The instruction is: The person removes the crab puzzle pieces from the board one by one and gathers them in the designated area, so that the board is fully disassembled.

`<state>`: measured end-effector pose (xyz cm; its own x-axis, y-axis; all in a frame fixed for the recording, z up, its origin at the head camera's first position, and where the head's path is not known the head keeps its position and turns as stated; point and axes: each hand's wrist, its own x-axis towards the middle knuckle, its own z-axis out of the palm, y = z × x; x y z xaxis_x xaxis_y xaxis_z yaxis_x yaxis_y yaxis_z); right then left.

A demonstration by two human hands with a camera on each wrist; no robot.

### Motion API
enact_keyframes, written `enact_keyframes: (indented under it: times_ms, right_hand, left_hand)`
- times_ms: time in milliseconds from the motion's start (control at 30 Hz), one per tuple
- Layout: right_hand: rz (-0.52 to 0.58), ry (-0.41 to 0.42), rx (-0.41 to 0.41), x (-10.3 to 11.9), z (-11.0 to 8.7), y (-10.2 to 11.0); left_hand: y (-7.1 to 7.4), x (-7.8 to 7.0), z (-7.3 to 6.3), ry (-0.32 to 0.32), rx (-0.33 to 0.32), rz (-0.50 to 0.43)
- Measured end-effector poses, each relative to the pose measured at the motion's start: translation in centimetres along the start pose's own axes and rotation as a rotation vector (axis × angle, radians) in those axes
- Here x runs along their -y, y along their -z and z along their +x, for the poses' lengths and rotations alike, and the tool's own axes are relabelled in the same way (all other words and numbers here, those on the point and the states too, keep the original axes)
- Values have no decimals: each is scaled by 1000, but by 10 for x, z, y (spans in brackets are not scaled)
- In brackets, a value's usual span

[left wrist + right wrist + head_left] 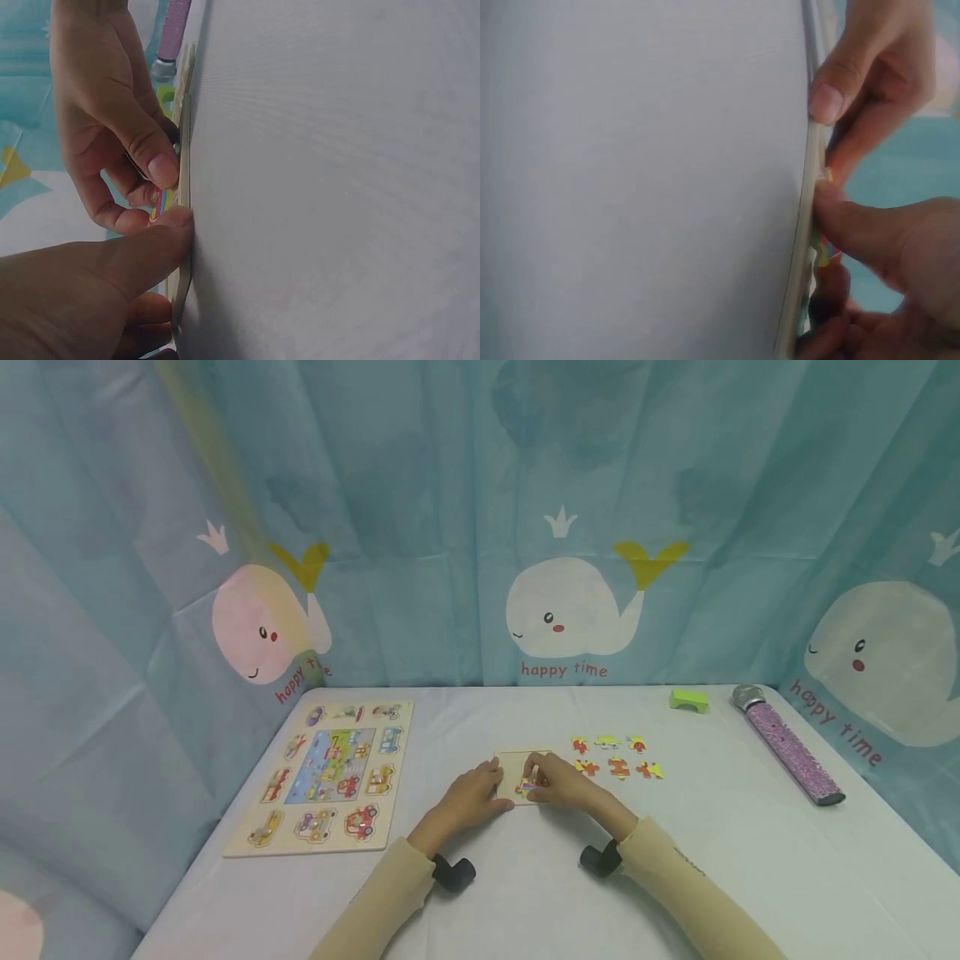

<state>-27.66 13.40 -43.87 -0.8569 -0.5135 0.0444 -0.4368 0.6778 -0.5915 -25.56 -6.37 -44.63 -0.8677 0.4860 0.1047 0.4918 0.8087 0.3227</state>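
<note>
A small wooden puzzle tray point(513, 765) lies flat on the white table in front of me. My left hand point(471, 795) grips its left side, thumb at the near edge and fingers along the side. Over the tray's right part, my right hand point(564, 782) pinches a colourful jigsaw piece point(527, 788) between thumb and fingers, low against the tray. Rainbow-like stripes on the piece point(162, 202) show between the hands in the left wrist view. Right of the tray lie several loose jigsaw pieces point(618, 767) in two rows, red, orange and yellow.
At the left lies a large wooden vehicle puzzle board point(330, 847). A purple glittery microphone point(791, 752) lies at the right, with a green arch block point(688, 700) near the back edge. Behind the table hangs a blue whale-print curtain point(405, 527).
</note>
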Motion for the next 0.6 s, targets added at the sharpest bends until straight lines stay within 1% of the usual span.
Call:
enact_keyframes:
  times_ms: [233, 300, 467, 533, 600]
  right_hand:
    - [33, -25, -39, -5, -1, 1]
    - [42, -8, -43, -6, -1, 3]
    - [69, 66, -45, -11, -3, 7]
    - [84, 62, -55, -13, -4, 10]
    - [103, 36, -72, -15, -5, 12]
  left_hand:
    - [0, 0, 1, 7, 11, -1]
    - [0, -1, 1, 12, 14, -5]
    - [1, -1, 1, 25, 23, -12]
    - [1, -2, 1, 27, 28, -13]
    - [1, -2, 1, 30, 32, -12]
